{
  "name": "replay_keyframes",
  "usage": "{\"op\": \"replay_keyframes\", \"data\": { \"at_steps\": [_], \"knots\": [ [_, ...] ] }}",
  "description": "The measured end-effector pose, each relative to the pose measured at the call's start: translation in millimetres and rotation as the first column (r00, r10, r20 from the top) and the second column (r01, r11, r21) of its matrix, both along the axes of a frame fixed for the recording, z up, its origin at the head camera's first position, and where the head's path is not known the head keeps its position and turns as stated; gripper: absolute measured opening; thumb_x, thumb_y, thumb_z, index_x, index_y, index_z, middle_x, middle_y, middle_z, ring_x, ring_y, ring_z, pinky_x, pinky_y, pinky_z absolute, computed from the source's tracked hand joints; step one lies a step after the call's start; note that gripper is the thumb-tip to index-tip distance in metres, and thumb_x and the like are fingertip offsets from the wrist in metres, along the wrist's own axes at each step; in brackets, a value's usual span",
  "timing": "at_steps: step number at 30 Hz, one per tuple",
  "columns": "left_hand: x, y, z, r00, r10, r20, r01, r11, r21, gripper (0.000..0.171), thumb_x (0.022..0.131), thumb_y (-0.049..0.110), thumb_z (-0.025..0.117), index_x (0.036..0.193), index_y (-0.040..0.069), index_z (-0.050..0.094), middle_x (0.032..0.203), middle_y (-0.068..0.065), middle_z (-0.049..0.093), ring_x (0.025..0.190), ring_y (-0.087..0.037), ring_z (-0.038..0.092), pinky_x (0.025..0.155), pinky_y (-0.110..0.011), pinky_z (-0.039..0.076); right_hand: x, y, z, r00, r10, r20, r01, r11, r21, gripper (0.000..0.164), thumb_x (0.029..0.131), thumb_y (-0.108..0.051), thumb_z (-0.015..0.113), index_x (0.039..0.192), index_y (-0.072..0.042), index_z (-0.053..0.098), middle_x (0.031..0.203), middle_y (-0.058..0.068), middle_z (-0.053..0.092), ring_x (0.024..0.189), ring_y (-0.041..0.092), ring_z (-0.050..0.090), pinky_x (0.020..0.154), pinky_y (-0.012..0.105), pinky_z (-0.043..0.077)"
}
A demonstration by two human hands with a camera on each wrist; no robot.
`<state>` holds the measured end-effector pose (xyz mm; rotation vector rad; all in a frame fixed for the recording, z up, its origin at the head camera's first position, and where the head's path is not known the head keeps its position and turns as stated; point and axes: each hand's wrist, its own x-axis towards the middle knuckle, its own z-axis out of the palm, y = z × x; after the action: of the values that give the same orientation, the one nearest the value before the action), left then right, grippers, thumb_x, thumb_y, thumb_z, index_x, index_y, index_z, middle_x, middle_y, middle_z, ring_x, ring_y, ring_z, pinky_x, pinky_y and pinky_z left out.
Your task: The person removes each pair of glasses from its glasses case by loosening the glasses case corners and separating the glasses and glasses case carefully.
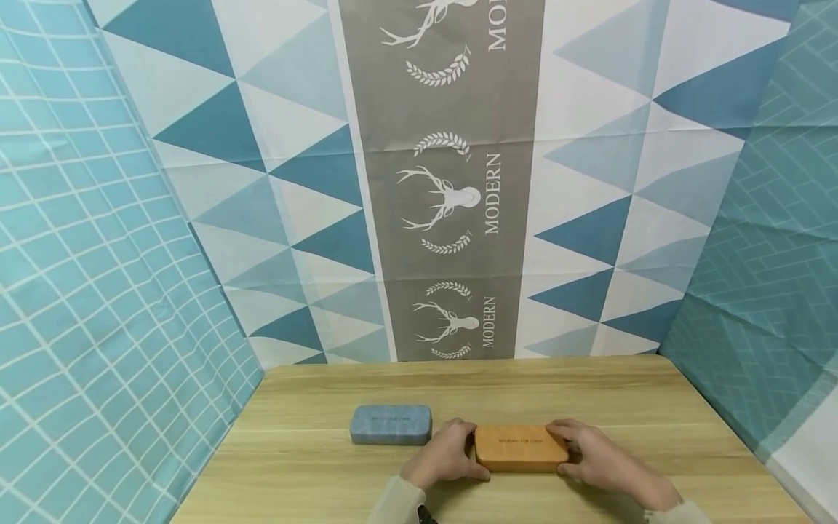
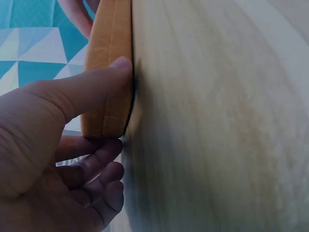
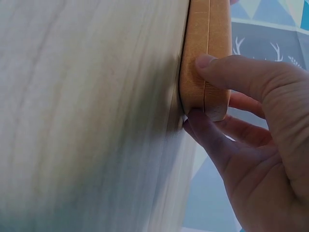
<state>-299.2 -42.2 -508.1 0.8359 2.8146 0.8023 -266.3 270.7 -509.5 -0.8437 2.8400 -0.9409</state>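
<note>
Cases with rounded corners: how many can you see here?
2. The blue-gray case sits on the table, left of the left hand. The orange case is held between that hand and the right hand. None appears hidden.

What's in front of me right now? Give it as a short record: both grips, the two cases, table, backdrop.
Left grip: holds the left end of the orange case, thumb on its front side
Right grip: holds the right end, thumb also on the front side
Orange case: closed, lettering on top; touching the table or slightly raised, cannot tell
Blue case: untouched, left of the orange case and slightly farther back
Table: light wood grain
Backdrop: triangles, with deer heads on a grey strip
</note>
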Motion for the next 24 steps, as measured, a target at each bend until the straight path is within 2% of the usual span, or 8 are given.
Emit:
{"op": "replay_keyframes", "data": {
  "at_steps": [5, 8, 12, 15, 21, 24],
  "knots": [
    [7.5, -1.9, 4.8, 1.0, -0.009, 0.015, 0.01, 1.0, -0.013, 0.086, 0.074, 0.052, 0.09, 0.14, 0.006, 0.06, 0.116, -0.003, 0.069, 0.102, -0.01, 0.062, 0.093, -0.029, 0.054, 3.9, -1.3, -0.8, 1.0, 0.0, -0.019, 0.001, 1.0, 0.023, 0.064, 0.082, -0.016, 0.086, 0.134, 0.01, 0.059, 0.136, 0.031, 0.058, 0.118, 0.048, 0.062, 0.088, 0.047, 0.058],
    [11.2, -2.7, 6.7, 1.0, -0.021, 0.011, 0.021, 1.0, -0.015, 0.084, 0.078, 0.053, 0.087, 0.144, 0.011, 0.057, 0.12, -0.001, 0.07, 0.104, -0.009, 0.061, 0.092, -0.028, 0.053, 5.8, -1.7, -2.3, 1.0, 0.0, -0.023, 0.0, 0.999, 0.036, 0.064, 0.082, -0.016, 0.086, 0.135, 0.008, 0.059, 0.137, 0.029, 0.059, 0.118, 0.045, 0.062, 0.088, 0.046, 0.059],
    [14.1, -4.4, 8.6, 0.999, -0.038, -0.002, 0.037, 0.999, -0.029, 0.074, 0.078, 0.05, 0.087, 0.137, 0.012, 0.063, 0.11, 0.004, 0.07, 0.094, -0.003, 0.059, 0.085, -0.024, 0.052, 9.0, -2.5, -2.4, 0.999, 0.009, -0.034, -0.007, 0.999, 0.046, 0.063, 0.082, -0.018, 0.086, 0.135, 0.005, 0.061, 0.136, 0.024, 0.061, 0.118, 0.04, 0.063, 0.089, 0.04, 0.059],
    [16.5, -6.4, 9.7, 0.999, -0.042, -0.002, 0.041, 0.998, -0.038, 0.073, 0.078, 0.05, 0.088, 0.134, 0.012, 0.064, 0.107, 0.006, 0.07, 0.091, -0.001, 0.057, 0.082, -0.023, 0.052, 11.3, -3.6, -1.6, 0.999, 0.015, -0.046, -0.012, 0.998, 0.056, 0.062, 0.082, -0.02, 0.086, 0.135, 0.003, 0.062, 0.135, 0.021, 0.063, 0.117, 0.037, 0.064, 0.09, 0.036, 0.059],
    [22.5, -8.4, 11.7, 0.999, -0.04, 0.001, 0.04, 0.998, -0.04, 0.071, 0.077, 0.05, 0.088, 0.133, 0.012, 0.065, 0.107, 0.008, 0.07, 0.091, -0.001, 0.057, 0.083, -0.023, 0.052, 14.7, -4.3, 0.3, 0.998, 0.037, -0.053, -0.034, 0.998, 0.054, 0.062, 0.084, -0.025, 0.086, 0.135, 0.001, 0.062, 0.136, 0.021, 0.063, 0.117, 0.037, 0.064, 0.09, 0.033, 0.058],
    [26.0, -10.1, 12.3, 1.0, -0.03, 0.0, 0.03, 0.998, -0.047, 0.071, 0.076, 0.051, 0.089, 0.132, 0.013, 0.065, 0.106, 0.009, 0.07, 0.091, -0.001, 0.057, 0.084, -0.024, 0.052, 16.4, -5.7, 0.8, 0.999, 0.039, -0.023, -0.038, 0.998, 0.041, 0.062, 0.084, -0.026, 0.085, 0.135, 0.001, 0.062, 0.137, 0.022, 0.062, 0.118, 0.035, 0.064, 0.09, 0.032, 0.058]
  ]
}}
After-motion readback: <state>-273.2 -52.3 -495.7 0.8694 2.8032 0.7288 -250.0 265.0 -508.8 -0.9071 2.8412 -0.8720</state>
